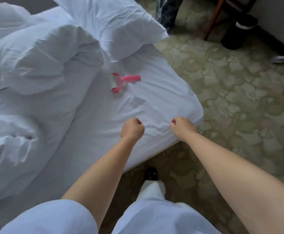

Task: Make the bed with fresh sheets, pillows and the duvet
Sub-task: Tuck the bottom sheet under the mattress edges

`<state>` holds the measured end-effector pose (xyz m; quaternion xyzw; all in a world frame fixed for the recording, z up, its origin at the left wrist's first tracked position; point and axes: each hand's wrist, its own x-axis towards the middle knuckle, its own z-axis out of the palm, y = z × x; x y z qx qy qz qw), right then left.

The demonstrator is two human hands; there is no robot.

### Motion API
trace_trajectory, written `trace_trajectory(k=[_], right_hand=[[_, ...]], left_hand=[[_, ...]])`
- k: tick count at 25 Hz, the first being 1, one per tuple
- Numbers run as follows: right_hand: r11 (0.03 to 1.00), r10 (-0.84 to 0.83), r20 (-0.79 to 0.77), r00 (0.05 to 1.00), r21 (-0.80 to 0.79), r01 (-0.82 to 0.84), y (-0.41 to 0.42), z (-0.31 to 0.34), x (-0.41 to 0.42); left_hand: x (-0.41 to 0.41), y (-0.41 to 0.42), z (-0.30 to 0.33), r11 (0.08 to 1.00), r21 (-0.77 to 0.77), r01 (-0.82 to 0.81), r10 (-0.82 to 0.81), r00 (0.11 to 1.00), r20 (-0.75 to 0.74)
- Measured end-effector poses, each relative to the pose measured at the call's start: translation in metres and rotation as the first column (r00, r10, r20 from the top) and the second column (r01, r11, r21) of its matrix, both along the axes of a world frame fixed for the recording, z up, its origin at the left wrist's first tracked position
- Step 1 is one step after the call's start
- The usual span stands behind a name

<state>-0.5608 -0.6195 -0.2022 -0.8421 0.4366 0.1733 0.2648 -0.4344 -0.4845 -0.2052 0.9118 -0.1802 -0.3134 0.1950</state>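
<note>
A white fitted sheet [154, 98] covers the mattress, whose corner lies at the right. My left hand [132, 129] is curled into a fist on the sheet near the bed's near edge. My right hand [182, 126] is curled beside it, close to the corner. Each seems to pinch sheet fabric, and a taut crease runs between them. A rumpled white duvet [36, 65] is heaped over the left half of the bed. A white pillow [114, 22] lies at the top of the bed, with one corner overhanging the edge.
A pink lint roller [121, 81] lies on the sheet between duvet and pillow. Patterned green carpet [239, 90] surrounds the bed. A black bin [237, 31] and a wooden chair leg [213, 19] stand at the top right. My foot [151, 173] is by the bed edge.
</note>
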Motion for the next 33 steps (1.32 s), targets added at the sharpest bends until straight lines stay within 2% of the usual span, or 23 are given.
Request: trace_trajectory(k=[5,9,16,21,25,27,33], right_hand=[[0.999,-0.002,-0.035,0.999,0.050,0.004,-0.101,-0.009,0.010],[0.993,0.068,-0.050,0.996,0.100,-0.063,-0.191,-0.022,0.015],[0.951,0.270,-0.020,0.963,0.161,-0.264,-0.361,-0.035,0.039],[0.888,0.421,-0.038,0.906,0.218,-0.404,-0.432,-0.040,0.075],[0.853,0.480,0.016,0.877,0.227,-0.471,-0.473,-0.046,0.127],[0.840,0.496,0.045,0.867,0.226,-0.493,-0.497,-0.048,0.153],[0.800,0.574,-0.040,0.818,0.240,-0.549,-0.579,-0.035,0.256]], left_hand=[[0.009,-0.114,-0.003,0.995,0.035,0.090,-0.089,0.995,-0.041],[0.007,-0.201,-0.014,0.995,0.072,0.066,-0.063,0.997,-0.040],[-0.022,-0.347,-0.028,0.971,0.114,-0.210,0.218,0.974,-0.063],[-0.014,-0.405,-0.035,0.917,0.103,-0.385,0.394,0.916,-0.079],[0.030,-0.446,-0.061,0.841,0.056,-0.538,0.540,0.833,-0.115],[0.053,-0.474,-0.069,0.830,0.055,-0.555,0.557,0.820,-0.129],[0.152,-0.551,-0.059,0.787,0.080,-0.612,0.617,0.775,-0.135]])
